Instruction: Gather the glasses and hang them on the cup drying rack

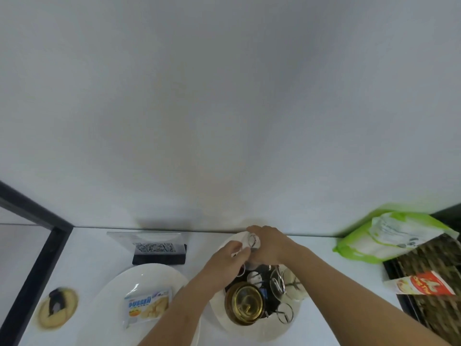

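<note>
A cup drying rack [282, 283] with chrome wire loops stands on a round white tray [252, 330] in front of me. An amber glass [245, 304] hangs upside down at its near left side, and a clear glass [294, 283] hangs at its right. At the rack's far side both my hands meet around another clear glass [253, 242]. My left hand [228, 258] pinches it from the left. My right hand [268, 244] wraps over it from the right, above a wire loop.
A white plate [109, 293] with a snack packet [147, 305] lies to the left. A QR code stand [156, 248] sits by the wall. A round coaster [58, 307] is far left, a green bag [389, 236] and a dark tray [424, 275] far right.
</note>
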